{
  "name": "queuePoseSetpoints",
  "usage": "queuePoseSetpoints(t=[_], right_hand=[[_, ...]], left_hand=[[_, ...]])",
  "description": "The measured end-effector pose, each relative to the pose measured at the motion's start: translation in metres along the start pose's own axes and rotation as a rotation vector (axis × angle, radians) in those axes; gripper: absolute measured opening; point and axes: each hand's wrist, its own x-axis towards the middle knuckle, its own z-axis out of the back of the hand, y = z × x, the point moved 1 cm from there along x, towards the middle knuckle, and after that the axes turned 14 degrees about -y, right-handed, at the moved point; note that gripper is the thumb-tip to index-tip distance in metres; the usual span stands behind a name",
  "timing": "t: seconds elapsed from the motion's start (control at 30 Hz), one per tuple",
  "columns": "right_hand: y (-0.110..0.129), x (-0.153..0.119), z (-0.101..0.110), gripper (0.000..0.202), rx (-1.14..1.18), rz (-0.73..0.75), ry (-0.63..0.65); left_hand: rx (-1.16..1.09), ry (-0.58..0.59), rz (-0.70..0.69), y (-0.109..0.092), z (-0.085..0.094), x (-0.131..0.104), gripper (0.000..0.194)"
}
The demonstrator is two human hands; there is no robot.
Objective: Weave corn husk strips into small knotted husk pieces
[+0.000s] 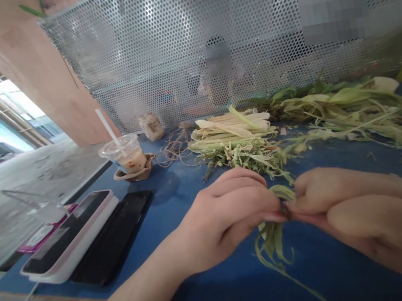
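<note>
My left hand [235, 206] is closed in a pinch on a small bunch of green leaf strips [274, 238]. Its thumb and fingers press together at the bunch's upper part. Opposite it, my right hand [319, 198] also pinches, with its fingertips meeting the left ones on the same strips. Thin ends dangle below the hands, one long strand reaching the table's front edge. The exact grip point is partly hidden by my fingers. Just beyond my hands lies a pile of pale folded leaf bundles [234, 132] with frayed green ends.
Long green leaves and scraps [347, 107] spread over the blue table [188, 193] at the right. Tangled twine [178, 149], a lidded cup [131, 156] with a straw and a jar [151, 127] stand left. Phones [114, 240] lie nearer. Perforated metal sheet [175, 37] closes the back.
</note>
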Motion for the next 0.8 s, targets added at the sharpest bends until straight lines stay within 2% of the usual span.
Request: queuePoseSetpoints(t=[0.07,0.13,0.27,0.4,0.47,0.53,0.63,0.8], right_hand=[[-0.003,0.04,0.005,0.015,0.121,-0.005,0.07],[-0.001,0.058,0.009,0.013,0.24,-0.026,0.105],[0.001,0.06,0.008,0.017,0.3,-0.141,0.081],[-0.001,0.066,-0.001,0.013,0.244,-0.294,0.013],[-0.001,0.069,-0.005,0.015,0.203,-0.324,0.058],[-0.001,0.071,-0.007,0.012,0.192,-0.289,0.122],[-0.002,0.069,-0.008,0.011,0.165,-0.127,0.156],[-0.003,0.069,-0.009,0.021,0.042,0.119,0.067]], left_hand=[[-0.029,-0.004,0.041,0.0,-0.001,-0.001,0.009],[-0.048,-0.013,0.077,0.0,-0.002,-0.001,0.009],[-0.029,-0.024,0.164,0.0,-0.005,-0.002,0.009],[0.072,0.032,0.245,-0.002,-0.006,-0.004,0.008],[0.134,0.047,0.253,-0.003,-0.006,-0.005,0.007],[0.203,0.055,0.242,-0.004,-0.005,-0.004,0.007],[0.296,0.099,0.238,-0.005,-0.005,-0.003,0.01],[0.337,0.182,0.351,-0.007,-0.002,0.002,0.015]])
